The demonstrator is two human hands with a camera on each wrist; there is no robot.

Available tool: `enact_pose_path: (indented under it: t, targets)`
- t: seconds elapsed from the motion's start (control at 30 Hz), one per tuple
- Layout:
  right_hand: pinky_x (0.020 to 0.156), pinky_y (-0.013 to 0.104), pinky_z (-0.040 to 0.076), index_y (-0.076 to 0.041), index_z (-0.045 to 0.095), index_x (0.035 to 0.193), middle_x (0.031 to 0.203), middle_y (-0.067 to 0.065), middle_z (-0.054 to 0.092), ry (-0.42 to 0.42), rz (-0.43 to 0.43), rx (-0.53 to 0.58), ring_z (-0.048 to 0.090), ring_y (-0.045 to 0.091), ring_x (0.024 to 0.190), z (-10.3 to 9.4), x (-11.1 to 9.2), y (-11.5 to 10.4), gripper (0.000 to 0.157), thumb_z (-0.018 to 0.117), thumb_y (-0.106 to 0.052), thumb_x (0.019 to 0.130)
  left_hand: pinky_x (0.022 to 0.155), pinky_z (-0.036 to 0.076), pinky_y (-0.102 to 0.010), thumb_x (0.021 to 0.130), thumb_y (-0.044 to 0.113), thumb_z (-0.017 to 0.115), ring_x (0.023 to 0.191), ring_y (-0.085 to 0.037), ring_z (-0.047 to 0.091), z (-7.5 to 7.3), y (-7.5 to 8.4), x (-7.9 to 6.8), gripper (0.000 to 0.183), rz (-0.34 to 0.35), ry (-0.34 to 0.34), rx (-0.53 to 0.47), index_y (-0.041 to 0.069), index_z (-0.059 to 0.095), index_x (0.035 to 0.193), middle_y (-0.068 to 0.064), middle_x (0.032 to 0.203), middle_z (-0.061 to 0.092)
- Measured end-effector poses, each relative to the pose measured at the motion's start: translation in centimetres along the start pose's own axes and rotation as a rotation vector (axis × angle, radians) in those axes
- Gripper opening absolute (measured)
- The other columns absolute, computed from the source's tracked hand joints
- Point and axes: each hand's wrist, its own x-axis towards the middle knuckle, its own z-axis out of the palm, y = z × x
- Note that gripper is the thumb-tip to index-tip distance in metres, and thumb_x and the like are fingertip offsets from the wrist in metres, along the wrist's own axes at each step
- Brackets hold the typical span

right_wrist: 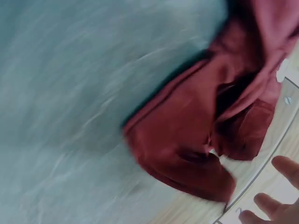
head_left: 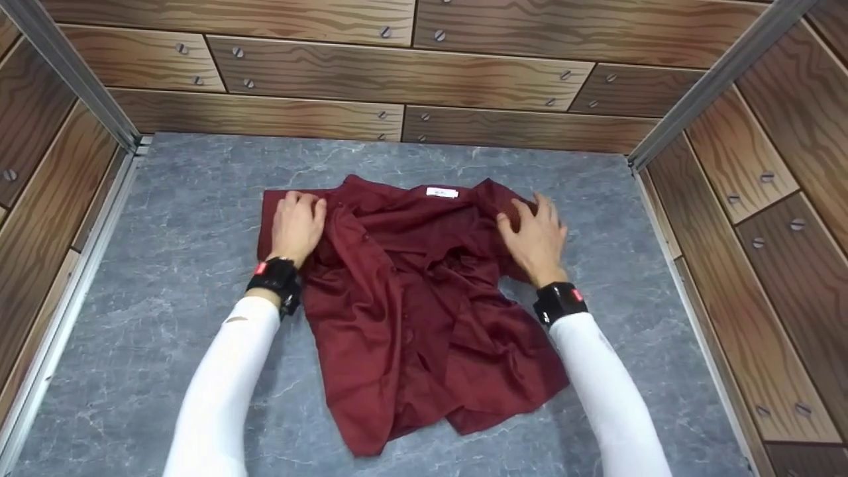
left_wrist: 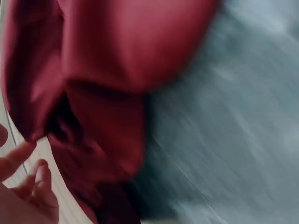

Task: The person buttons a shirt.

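A dark red button-up shirt [head_left: 424, 311] lies spread and wrinkled on the grey floor panel, its front parted and a white label [head_left: 442, 192] at the collar. My left hand [head_left: 298, 225] is over the sleeve on the left, fingers loosely bent. In the left wrist view, a fingertip of this hand [left_wrist: 28, 182] meets the edge of the red cloth [left_wrist: 107, 116]. Over the other sleeve is my right hand [head_left: 535, 238], its fingers spread apart. The right wrist view has those fingers [right_wrist: 268, 203] beside the folded sleeve [right_wrist: 177, 135], with no cloth between them.
Marbled grey surface [head_left: 185, 344] surrounds the shirt. Wood-patterned panels [head_left: 318, 73] wall off the back, and similar ones [head_left: 762, 218] stand along the sides. Metal rails [head_left: 66, 291] run along the edges. Black wrist bands [head_left: 560, 301] sit on both wrists above white sleeves.
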Motion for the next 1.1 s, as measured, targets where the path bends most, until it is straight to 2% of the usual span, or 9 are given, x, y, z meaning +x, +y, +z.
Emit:
enact_pose_path:
  t: [0.2, 0.33, 0.5, 0.6, 0.67, 0.73, 0.87, 0.97, 1.1]
  targets:
    - [0.093, 0.065, 0.041, -0.005, 0.07, 0.123, 0.122, 0.022, 0.065, 0.023, -0.081, -0.14, 0.057, 0.046, 0.114, 0.7, -0.5, 0.1, 0.039, 0.068, -0.035, 0.099, 0.107, 0.042, -0.056, 0.104, 0.032, 0.056, 0.126, -0.05, 0.055, 0.4, 0.0, 1.5, 0.056, -0.243, -0.203, -0.035, -0.008, 0.05, 0.143, -0.034, 0.136, 0.058]
    - [0.085, 0.063, 0.048, -0.003, 0.072, 0.11, 0.107, 0.021, 0.07, -0.003, -0.044, -0.119, 0.065, 0.047, 0.099, 0.4, 0.0, 0.1, 0.027, 0.064, -0.027, 0.101, 0.108, 0.042, -0.051, 0.099, 0.018, 0.065, 0.129, -0.043, 0.057, 0.4, 0.6, 1.5, 0.049, -0.289, -0.159, -0.128, -0.003, 0.056, 0.142, -0.025, 0.136, 0.063]
    - [0.085, 0.054, 0.051, -0.003, 0.071, 0.11, 0.103, 0.018, 0.073, 0.009, 0.07, 0.117, 0.068, 0.039, 0.097, -0.5, 1.2, -1.6, 0.029, 0.06, -0.028, 0.102, 0.106, 0.043, -0.044, 0.097, 0.004, 0.065, 0.122, -0.035, 0.061, 0.8, 3.6, 1.0, 0.034, -0.058, 0.124, -0.319, -0.001, 0.067, 0.13, -0.019, 0.125, 0.068]
    - [0.086, 0.046, 0.05, -0.001, 0.072, 0.112, 0.104, 0.018, 0.073, 0.057, 0.072, 0.347, 0.068, 0.034, 0.096, -0.9, 2.1, -4.1, 0.028, 0.062, -0.026, 0.103, 0.106, 0.043, -0.043, 0.096, 0.0, 0.064, 0.118, -0.033, 0.062, 1.2, 6.5, 0.5, 0.032, 0.187, 0.154, -0.379, -0.002, 0.065, 0.129, -0.019, 0.122, 0.068]
    - [0.089, 0.042, 0.05, 0.002, 0.071, 0.116, 0.108, 0.019, 0.073, 0.061, 0.017, 0.498, 0.067, 0.032, 0.099, -0.8, 2.6, -6.0, 0.029, 0.063, -0.021, 0.103, 0.105, 0.044, -0.043, 0.097, 0.001, 0.064, 0.116, -0.031, 0.062, 1.6, 8.3, 0.0, 0.038, 0.325, 0.054, -0.392, 0.001, 0.061, 0.135, -0.016, 0.123, 0.068]
    - [0.096, 0.039, 0.05, 0.005, 0.066, 0.129, 0.12, 0.021, 0.071, -0.055, -0.068, 0.662, 0.067, 0.031, 0.109, -0.7, 2.8, -7.9, 0.033, 0.06, -0.017, 0.105, 0.107, 0.044, -0.042, 0.099, 0.005, 0.065, 0.12, -0.029, 0.062, 2.1, 9.6, -0.4, 0.051, 0.411, -0.143, -0.423, 0.006, 0.052, 0.148, -0.014, 0.129, 0.067]
    - [0.113, 0.041, 0.041, 0.001, 0.049, 0.151, 0.144, 0.018, 0.06, -0.364, -0.203, 0.708, 0.055, 0.029, 0.135, -0.5, 2.3, -9.6, 0.045, 0.05, -0.015, 0.109, 0.11, 0.043, -0.04, 0.104, 0.015, 0.062, 0.129, -0.024, 0.059, 2.6, 9.7, -0.8, 0.063, 0.384, -0.429, -0.419, 0.015, 0.036, 0.161, -0.01, 0.142, 0.063]
    - [0.113, 0.041, 0.04, -0.001, 0.058, 0.145, 0.141, 0.014, 0.064, -0.335, -0.221, 0.527, 0.056, 0.028, 0.134, -0.1, 2.0, -8.2, 0.04, 0.048, -0.011, 0.108, 0.105, 0.046, -0.041, 0.108, 0.018, 0.055, 0.122, -0.024, 0.064, 2.4, 7.7, -0.3, 0.043, 0.3, -0.321, -0.366, 0.011, 0.052, 0.15, -0.009, 0.135, 0.068]
    - [0.1, 0.047, 0.049, -0.002, 0.071, 0.127, 0.126, 0.015, 0.071, -0.147, -0.062, 0.285, 0.066, 0.033, 0.117, 0.0, 1.7, -3.9, 0.033, 0.05, -0.008, 0.102, 0.096, 0.049, -0.046, 0.106, 0.006, 0.051, 0.109, -0.033, 0.068, 1.2, 4.0, 0.6, 0.026, 0.161, -0.042, -0.309, 0.0, 0.067, 0.125, -0.015, 0.113, 0.075]
